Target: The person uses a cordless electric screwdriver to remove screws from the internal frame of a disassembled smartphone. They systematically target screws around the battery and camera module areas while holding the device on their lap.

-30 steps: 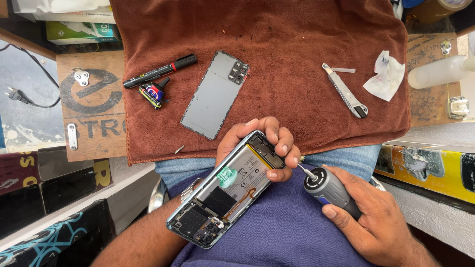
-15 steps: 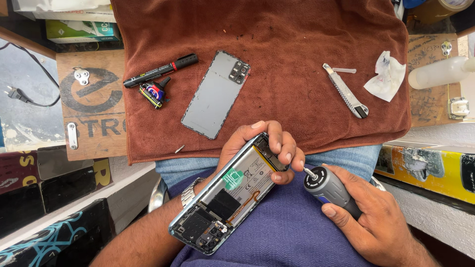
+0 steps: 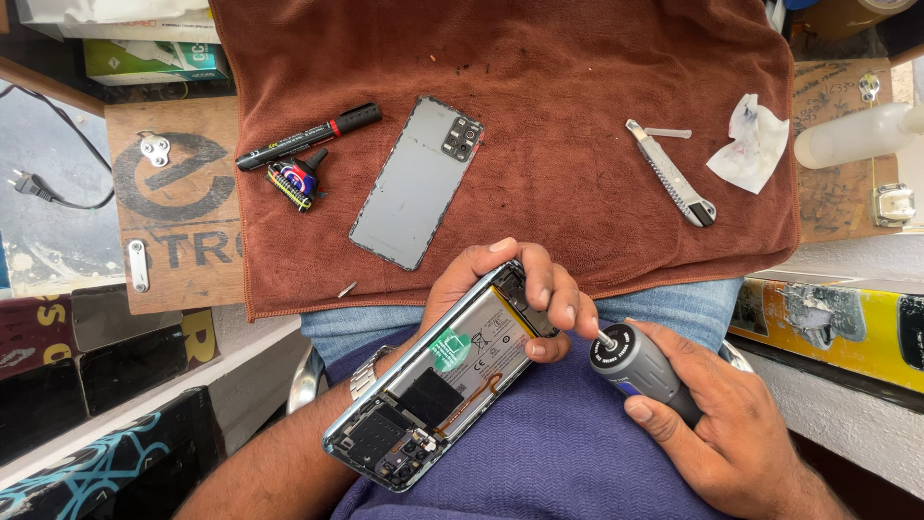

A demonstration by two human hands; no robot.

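Left hand (image 3: 520,289) grips an opened smartphone with back removed, battery and dark circuit boards exposed (image 3: 438,380); fingers (image 3: 563,303) curl over its upper end, thumb side hidden underneath. Phone sits tilted diag. over the lap, above blue shirt cloth, lower end toward the person's left forearm.

Right hand (image 3: 717,429) closed round a grey-handled precision screwdriver w/ black grip (image 3: 640,371); thin metal tip points up-left, just beside left fingertips at phone's top edge. Can't tell if tip touches phone.

On the desk ahead: brown terry towel (image 3: 577,106) spread flat. On it, grey phone back cover w/ camera cut-outs (image 3: 416,183), lying inner face down, well apart from the hands. Left of cover: black marker w/ red band (image 3: 308,138) and small blue-red-yellow gadget (image 3: 296,179), near each other. Right side of towel: silver utility knife (image 3: 671,174); crumpled white tissue (image 3: 749,143) near it. White plastic bottle (image 3: 852,137) lies off towel at far right.
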